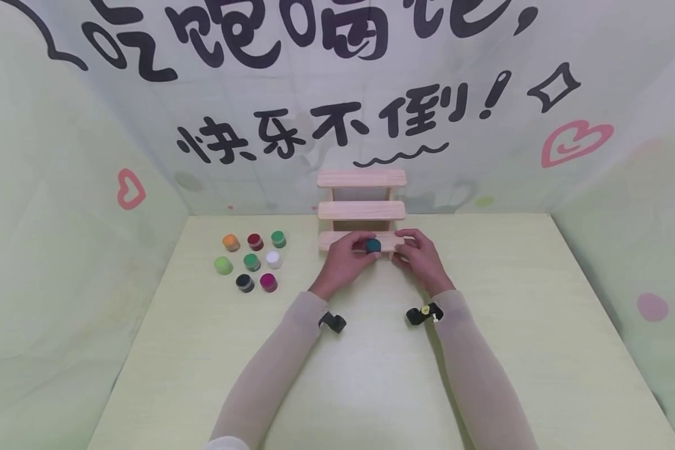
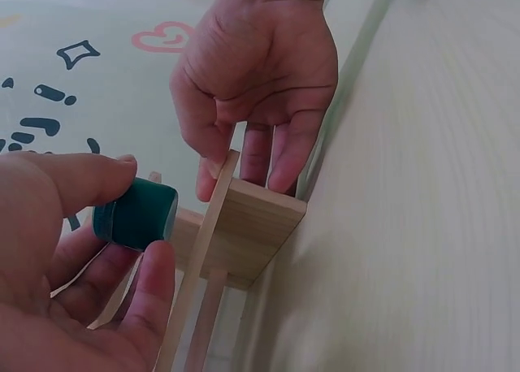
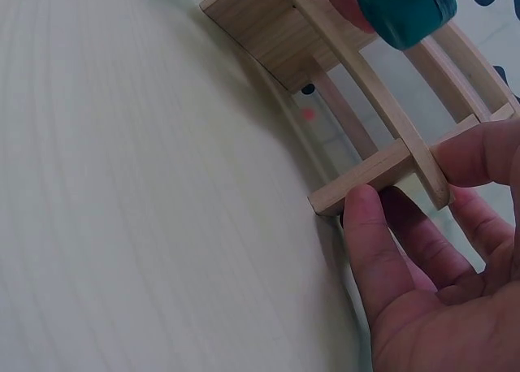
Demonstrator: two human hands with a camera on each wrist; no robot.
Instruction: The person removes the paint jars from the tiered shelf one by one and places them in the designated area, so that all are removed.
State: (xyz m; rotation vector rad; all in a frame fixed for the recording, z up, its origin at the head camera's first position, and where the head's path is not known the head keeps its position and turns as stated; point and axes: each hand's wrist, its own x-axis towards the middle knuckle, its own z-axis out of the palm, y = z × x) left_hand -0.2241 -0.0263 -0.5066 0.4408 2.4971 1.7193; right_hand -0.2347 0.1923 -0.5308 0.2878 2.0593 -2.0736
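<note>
My left hand (image 1: 344, 264) pinches a small dark teal paint pot (image 2: 136, 214) between thumb and fingers. It holds the pot at the lowest tier of a three-tier wooden stand (image 1: 362, 211); the head view does not tell whether the pot touches the board, but in the left wrist view it appears clear of it. At the stand's right end, my right hand (image 1: 425, 261) grips the lowest board, thumb on the board and fingers around its end and side support (image 3: 361, 177). Both wrist views show the pot near the front of this board.
Left of the stand, several small paint pots stand on the pale table (image 1: 382, 381), among them an orange one (image 1: 231, 242), a white one (image 1: 273, 259) and a magenta one (image 1: 268, 282). Behind the stand hangs a printed cloth wall (image 1: 281, 181); more cloth flanks the table.
</note>
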